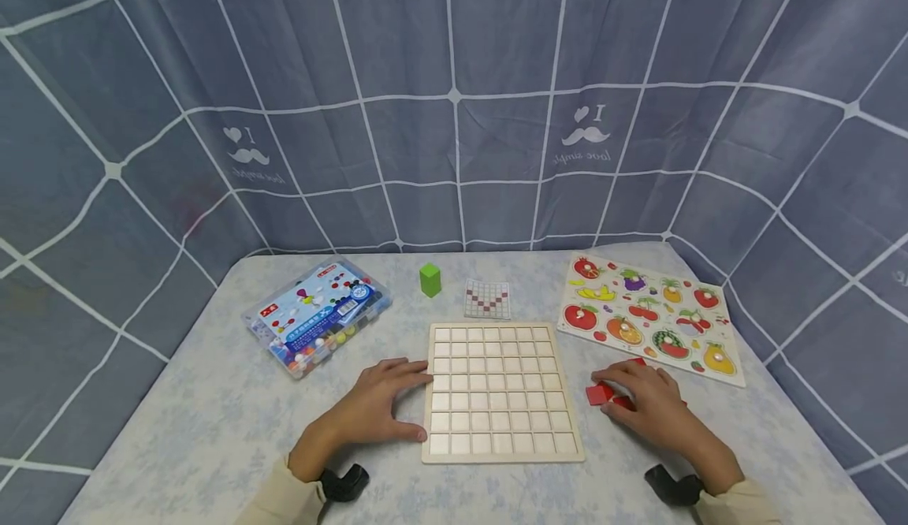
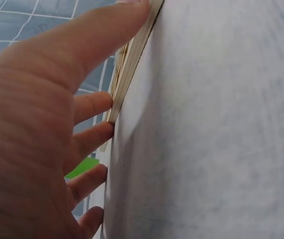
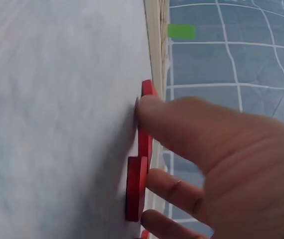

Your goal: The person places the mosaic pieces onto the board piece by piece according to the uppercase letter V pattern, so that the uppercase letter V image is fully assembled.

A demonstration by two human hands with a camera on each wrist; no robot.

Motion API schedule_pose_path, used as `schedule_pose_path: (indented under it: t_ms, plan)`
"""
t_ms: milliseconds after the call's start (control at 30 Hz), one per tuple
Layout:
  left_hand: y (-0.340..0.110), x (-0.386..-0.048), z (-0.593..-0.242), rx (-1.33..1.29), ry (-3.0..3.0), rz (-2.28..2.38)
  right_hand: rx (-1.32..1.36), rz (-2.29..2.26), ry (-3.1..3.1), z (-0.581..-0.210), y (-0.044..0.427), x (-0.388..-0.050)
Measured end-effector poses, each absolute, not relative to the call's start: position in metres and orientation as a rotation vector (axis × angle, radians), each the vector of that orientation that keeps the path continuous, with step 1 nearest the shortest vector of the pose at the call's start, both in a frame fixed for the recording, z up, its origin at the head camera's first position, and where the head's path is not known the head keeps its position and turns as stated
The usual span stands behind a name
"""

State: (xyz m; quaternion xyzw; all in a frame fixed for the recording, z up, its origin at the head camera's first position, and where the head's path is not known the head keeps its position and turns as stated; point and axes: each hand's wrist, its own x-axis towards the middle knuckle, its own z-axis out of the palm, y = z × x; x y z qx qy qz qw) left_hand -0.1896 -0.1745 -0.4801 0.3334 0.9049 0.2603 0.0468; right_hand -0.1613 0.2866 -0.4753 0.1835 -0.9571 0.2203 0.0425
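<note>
A square wooden grid board (image 1: pixel 502 391) lies on the table with bare compartments. My left hand (image 1: pixel 379 403) rests along its left edge, fingers spread and fairly straight, thumb near the lower left corner; the left wrist view shows the hand (image 2: pixel 27 134) touching the board's side (image 2: pixel 127 74). Right of the board, my right hand (image 1: pixel 656 407) is over several flat red pieces (image 1: pixel 599 394), its fingers touching them. In the right wrist view the thumb of that hand (image 3: pixel 221 154) lies against a red piece, and another red piece (image 3: pixel 136 189) is beside the fingers. Whether any piece is gripped is unclear.
Behind the board stand a green block (image 1: pixel 429 280) and a small pattern card (image 1: pixel 487 299) with dark red squares. A clear plastic case (image 1: pixel 319 312) of coloured parts lies at the back left, a fruit puzzle board (image 1: pixel 649 316) at the back right. A grey-blue curtain (image 1: pixel 397 139) surrounds the table.
</note>
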Motion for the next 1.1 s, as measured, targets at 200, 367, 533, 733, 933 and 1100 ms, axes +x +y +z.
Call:
schedule_pose_path:
  t_ms: [200, 367, 533, 733, 933, 1100]
  plan:
    - [-0.175, -0.190, -0.482, 1.021, 2.770, 0.807, 0.580, 0.671, -2.885, -0.480, 0.287, -0.161]
    - [-0.175, -0.190, -0.484, 1.029, 2.775, 0.820, 0.585, 0.640, -2.838, -0.482, 0.288, -0.162]
    - [-0.175, -0.190, -0.485, 1.036, 2.785, 0.827, 0.609, 0.647, -2.731, -0.486, 0.288, -0.163]
    - [-0.175, -0.190, -0.484, 1.031, 2.786, 0.831, 0.595, 0.688, -2.637, -0.482, 0.285, -0.166]
    - [-0.174, -0.189, -0.482, 1.026, 2.788, 0.835, 0.592, 0.786, -2.679, -0.473, 0.269, -0.174]
    - [-0.174, -0.189, -0.484, 1.020, 2.800, 0.819, 0.635, 0.915, -2.695, -0.468, 0.236, -0.194]
